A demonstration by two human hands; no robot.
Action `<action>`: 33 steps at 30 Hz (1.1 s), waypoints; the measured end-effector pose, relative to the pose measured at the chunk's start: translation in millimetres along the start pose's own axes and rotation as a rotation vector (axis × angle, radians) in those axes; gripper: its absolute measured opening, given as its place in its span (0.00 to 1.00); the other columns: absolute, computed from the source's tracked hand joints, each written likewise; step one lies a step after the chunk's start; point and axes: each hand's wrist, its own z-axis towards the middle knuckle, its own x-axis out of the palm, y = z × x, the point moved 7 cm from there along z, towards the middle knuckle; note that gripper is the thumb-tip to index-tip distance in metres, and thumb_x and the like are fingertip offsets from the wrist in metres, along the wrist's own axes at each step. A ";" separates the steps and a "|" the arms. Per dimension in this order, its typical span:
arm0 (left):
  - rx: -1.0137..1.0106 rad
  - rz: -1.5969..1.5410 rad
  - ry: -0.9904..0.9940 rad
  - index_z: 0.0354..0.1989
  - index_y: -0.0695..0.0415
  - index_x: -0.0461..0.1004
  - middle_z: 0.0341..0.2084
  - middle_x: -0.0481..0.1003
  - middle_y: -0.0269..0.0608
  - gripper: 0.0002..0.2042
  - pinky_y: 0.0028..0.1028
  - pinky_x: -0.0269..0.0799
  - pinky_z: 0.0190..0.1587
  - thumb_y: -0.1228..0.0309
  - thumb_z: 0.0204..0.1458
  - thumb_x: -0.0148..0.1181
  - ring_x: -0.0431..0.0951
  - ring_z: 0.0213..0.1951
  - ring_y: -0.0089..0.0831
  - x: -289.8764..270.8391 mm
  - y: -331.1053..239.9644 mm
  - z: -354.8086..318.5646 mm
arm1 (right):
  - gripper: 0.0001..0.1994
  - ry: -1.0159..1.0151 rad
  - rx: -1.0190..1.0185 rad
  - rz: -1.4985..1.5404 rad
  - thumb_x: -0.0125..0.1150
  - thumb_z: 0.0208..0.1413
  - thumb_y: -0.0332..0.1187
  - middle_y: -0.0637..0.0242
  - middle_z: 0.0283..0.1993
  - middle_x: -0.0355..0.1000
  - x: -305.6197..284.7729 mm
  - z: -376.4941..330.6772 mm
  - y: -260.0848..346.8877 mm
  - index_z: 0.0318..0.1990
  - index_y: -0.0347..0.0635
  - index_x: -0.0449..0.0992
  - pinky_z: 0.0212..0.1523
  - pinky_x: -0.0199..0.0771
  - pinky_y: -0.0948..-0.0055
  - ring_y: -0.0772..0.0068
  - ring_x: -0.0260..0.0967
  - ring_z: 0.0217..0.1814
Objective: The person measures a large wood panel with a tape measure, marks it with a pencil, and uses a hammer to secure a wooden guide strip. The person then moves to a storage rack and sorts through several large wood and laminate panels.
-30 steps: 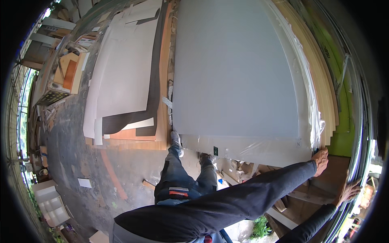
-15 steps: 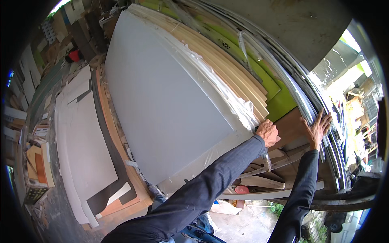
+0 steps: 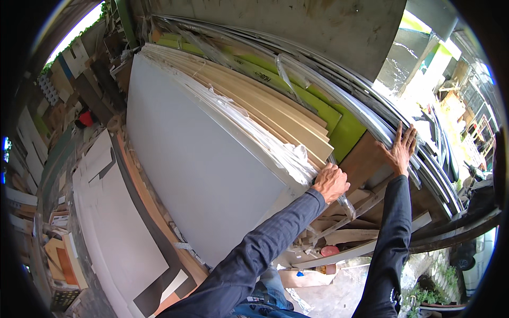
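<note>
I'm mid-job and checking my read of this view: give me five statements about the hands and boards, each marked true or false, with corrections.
1. The left hand is at the near end of the tan boards. True.
2. The right hand is clenched in a fist. False: the right hand is spread open on the long metal strips.
3. The two hands are apart. True.
4. The green board shows left of the blue-grey board. False: it shows to the right.
5. Both sleeves are dark. True.
</note>
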 end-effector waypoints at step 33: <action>-0.006 -0.160 -0.135 0.24 0.61 0.71 0.23 0.67 0.41 0.22 0.31 0.66 0.44 0.53 0.60 0.54 0.68 0.32 0.35 -232.3 -108.3 -297.5 | 0.56 0.267 0.102 -0.298 0.52 0.45 0.75 0.52 0.79 0.27 12.5 10.1 -2.3 0.76 0.60 0.35 0.76 0.25 0.54 0.49 0.22 0.81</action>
